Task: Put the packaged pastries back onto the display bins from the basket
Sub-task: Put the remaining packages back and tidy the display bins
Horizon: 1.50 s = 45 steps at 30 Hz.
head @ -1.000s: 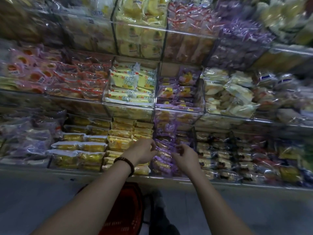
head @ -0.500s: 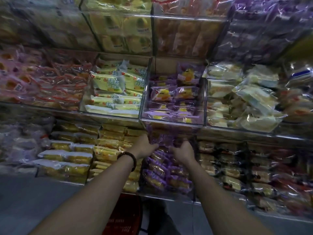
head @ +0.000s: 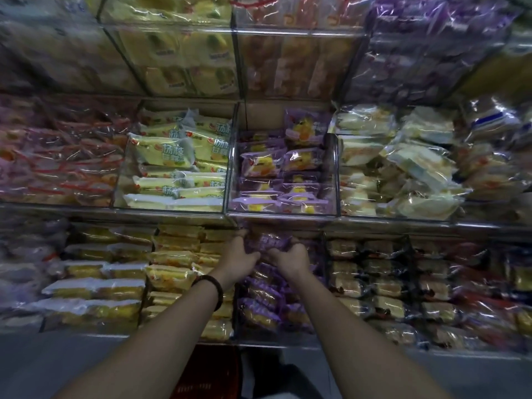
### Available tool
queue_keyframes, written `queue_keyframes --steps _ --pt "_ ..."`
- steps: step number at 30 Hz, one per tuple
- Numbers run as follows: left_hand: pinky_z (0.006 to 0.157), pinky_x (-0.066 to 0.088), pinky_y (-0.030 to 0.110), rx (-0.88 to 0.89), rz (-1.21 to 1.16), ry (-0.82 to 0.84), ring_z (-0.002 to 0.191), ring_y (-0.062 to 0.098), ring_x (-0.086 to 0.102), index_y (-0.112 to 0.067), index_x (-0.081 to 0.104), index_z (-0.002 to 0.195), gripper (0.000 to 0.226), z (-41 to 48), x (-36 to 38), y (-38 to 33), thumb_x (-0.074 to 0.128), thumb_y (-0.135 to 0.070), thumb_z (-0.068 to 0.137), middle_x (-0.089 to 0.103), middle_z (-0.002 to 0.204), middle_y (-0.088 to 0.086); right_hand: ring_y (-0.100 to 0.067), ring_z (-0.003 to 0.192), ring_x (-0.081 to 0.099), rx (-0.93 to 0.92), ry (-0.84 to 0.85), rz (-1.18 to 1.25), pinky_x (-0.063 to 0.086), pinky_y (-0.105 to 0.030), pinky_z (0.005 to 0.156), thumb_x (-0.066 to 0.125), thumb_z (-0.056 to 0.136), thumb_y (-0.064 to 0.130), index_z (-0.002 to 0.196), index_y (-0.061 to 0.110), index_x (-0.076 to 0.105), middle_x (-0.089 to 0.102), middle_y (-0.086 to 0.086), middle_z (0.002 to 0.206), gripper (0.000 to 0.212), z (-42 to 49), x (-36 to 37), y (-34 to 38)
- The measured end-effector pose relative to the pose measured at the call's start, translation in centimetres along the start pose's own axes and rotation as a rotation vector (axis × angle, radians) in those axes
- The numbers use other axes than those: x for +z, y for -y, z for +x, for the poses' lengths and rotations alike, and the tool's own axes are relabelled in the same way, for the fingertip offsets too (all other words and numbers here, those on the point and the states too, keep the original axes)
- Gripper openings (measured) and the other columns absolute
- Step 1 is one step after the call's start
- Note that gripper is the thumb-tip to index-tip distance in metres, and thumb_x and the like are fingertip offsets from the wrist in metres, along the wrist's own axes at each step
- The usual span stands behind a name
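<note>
Both hands hold one bunch of purple packaged pastries (head: 270, 242) at the back of the lower purple bin (head: 273, 300), just under the shelf edge. My left hand (head: 240, 256), with a dark bead bracelet on its wrist, grips the bunch's left side. My right hand (head: 289, 259) grips its right side. More purple packs lie in rows below the hands. The red basket (head: 207, 375) sits on the floor between my forearms, mostly hidden; its contents cannot be seen.
Clear acrylic bins fill three shelf tiers. A clear bin (head: 283, 210) of purple packs sits directly above the hands. Yellow packs (head: 175, 272) lie to the left, dark-wrapped cakes (head: 383, 283) to the right. A grey shelf front (head: 57, 361) runs below.
Both hands moved up and deeper into the lower purple bin, drawing together around the purple packs. The view came closer to the shelves.
</note>
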<state>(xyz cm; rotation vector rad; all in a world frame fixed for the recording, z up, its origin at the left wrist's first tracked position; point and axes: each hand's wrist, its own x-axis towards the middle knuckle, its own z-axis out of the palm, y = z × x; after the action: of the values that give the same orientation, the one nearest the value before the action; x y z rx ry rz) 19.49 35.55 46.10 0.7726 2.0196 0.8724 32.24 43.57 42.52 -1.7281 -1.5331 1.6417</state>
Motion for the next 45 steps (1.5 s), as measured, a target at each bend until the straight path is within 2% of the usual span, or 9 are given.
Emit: queue_keyframes --steps 7,11,19,23,27,29,31,36,45 --pt "0.098 0.058 0.037 0.070 -0.060 0.174 0.113 0.010 0.065 -0.031 0.053 0.138 0.049 -1.3 0.1 -1.0 0.071 -0.012 0.096 0.066 0.123 -0.010 -0.022 0.084 0.076 -0.089 -0.109 0.100 0.063 -0.050 0.082 0.085 0.085 0.026 0.092 0.019 0.068 0.078 0.000 0.085 0.020 -1.5 -4.4 -2.5" --pt "0.069 0.061 0.028 0.085 0.053 0.217 0.084 0.011 0.070 -0.033 0.051 0.134 0.040 -0.9 0.3 -1.7 0.068 -0.018 0.101 0.069 0.110 -0.006 -0.034 0.092 0.076 -0.017 -0.248 0.190 0.062 -0.058 0.084 0.085 0.080 0.037 0.094 0.017 0.067 0.077 -0.009 0.091 0.030 -1.6 -8.9 -5.1" --pt "0.101 0.050 0.030 0.184 0.578 0.276 0.124 0.025 0.063 -0.017 0.058 0.140 0.047 1.4 0.6 -0.9 0.071 -0.027 0.096 0.065 0.136 0.007 -0.027 0.063 0.066 0.222 -0.627 0.448 0.052 -0.039 0.062 0.079 0.075 0.052 0.081 0.006 0.066 0.075 -0.021 0.082 0.049 0.3 -16.5 -12.3" --pt "0.107 0.049 0.038 0.225 0.809 0.309 0.129 0.030 0.058 -0.024 0.056 0.142 0.049 2.0 1.0 -0.3 0.067 -0.034 0.095 0.059 0.142 0.008 -0.017 0.038 0.051 0.337 -0.604 0.569 0.040 -0.023 0.038 0.084 0.084 0.025 0.078 0.005 0.058 0.059 -0.017 0.067 0.033 -1.1 -16.3 -10.3" --pt "0.110 0.046 0.041 0.285 0.966 0.328 0.132 0.030 0.056 -0.028 0.052 0.137 0.045 2.5 1.5 -0.2 0.060 -0.028 0.093 0.058 0.144 0.006 -0.035 0.095 0.072 0.376 -0.724 0.230 0.060 -0.049 0.079 0.089 0.058 0.061 0.120 0.001 0.060 0.070 -0.025 0.114 0.091 -1.3 -15.5 -8.2" --pt "0.113 0.042 0.040 0.295 1.007 0.357 0.137 0.029 0.052 -0.029 0.047 0.143 0.051 2.8 1.7 -0.2 0.058 -0.030 0.093 0.054 0.149 0.006 -0.048 0.134 0.046 0.376 -0.781 -0.091 0.041 -0.058 0.108 0.089 0.071 0.049 0.150 0.005 0.034 0.043 -0.032 0.148 0.106 -2.7 -14.9 -6.4" --pt "0.113 0.042 0.038 0.336 1.037 0.382 0.138 0.030 0.051 -0.029 0.047 0.147 0.055 3.5 1.8 -0.1 0.060 -0.034 0.093 0.053 0.152 0.006 -0.050 0.135 0.038 0.183 -0.835 -0.336 0.033 -0.059 0.111 0.084 0.079 0.036 0.151 0.009 0.035 0.038 -0.030 0.148 0.091 -3.7 -14.3 -4.8" --pt "0.103 0.049 0.034 0.439 1.002 0.505 0.131 0.032 0.058 -0.023 0.057 0.144 0.054 5.5 1.2 -0.3 0.068 -0.040 0.094 0.060 0.147 0.010 -0.033 0.110 0.053 -0.282 -0.425 -0.785 0.048 -0.045 0.094 0.074 0.085 0.025 0.113 0.014 0.066 0.059 -0.011 0.111 0.031 -2.5 -10.8 -3.8" --pt "0.098 0.049 0.033 0.473 0.982 0.498 0.122 0.035 0.063 -0.015 0.069 0.127 0.032 6.4 1.8 -0.1 0.062 -0.029 0.100 0.067 0.133 0.013 -0.035 0.128 0.055 -0.383 0.094 -1.349 0.039 -0.041 0.111 0.066 0.093 0.035 0.146 0.016 0.049 0.060 -0.012 0.136 0.060 1.4 -4.7 -1.4"
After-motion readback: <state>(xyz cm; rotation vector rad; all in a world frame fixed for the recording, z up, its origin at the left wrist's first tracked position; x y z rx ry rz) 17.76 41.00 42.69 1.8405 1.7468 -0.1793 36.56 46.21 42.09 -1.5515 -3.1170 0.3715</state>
